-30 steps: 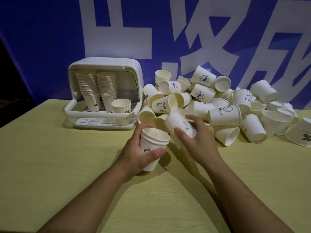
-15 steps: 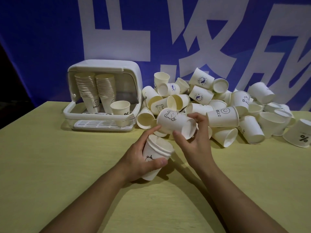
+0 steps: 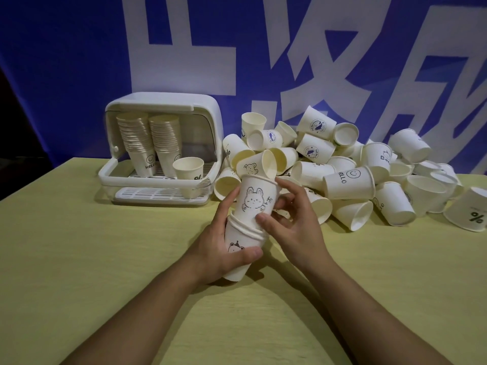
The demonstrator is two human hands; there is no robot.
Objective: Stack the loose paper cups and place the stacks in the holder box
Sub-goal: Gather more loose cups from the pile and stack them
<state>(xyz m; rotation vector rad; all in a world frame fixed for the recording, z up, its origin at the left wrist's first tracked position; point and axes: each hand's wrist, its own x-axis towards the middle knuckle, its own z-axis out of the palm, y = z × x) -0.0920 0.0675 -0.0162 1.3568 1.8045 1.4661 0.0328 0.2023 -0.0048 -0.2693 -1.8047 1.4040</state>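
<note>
Your left hand (image 3: pixel 224 248) wraps around a short stack (image 3: pixel 243 241) of nested cups, thumb across the front just beside the bear print, fingers curled behind it. The stack tilts a little to the right and sits low over the table (image 3: pixel 79 259); you cannot tell whether its base touches the top.

Your right hand (image 3: pixel 292 222) pinches the rabbit cup (image 3: pixel 257 198) between thumb at its lower edge and fingers round its right side. That cup stands mouth up, its bottom set into the top of the stack, most of its body showing above the stack's rims.

The pile (image 3: pixel 342 175) of loose cups lies just behind your hands and spreads to the right, cups on their sides and upright, some printed HELLO, one marked with a percent sign at the far right.

The box (image 3: pixel 163 101) sits at the back left with its lid raised. Inside it stand two tall stacks (image 3: pixel 150 138) side by side, and a single cup (image 3: pixel 188 168) sits upright just to their right at the front.

A blue banner (image 3: pixel 66 61) with large white characters hangs behind the table.
</note>
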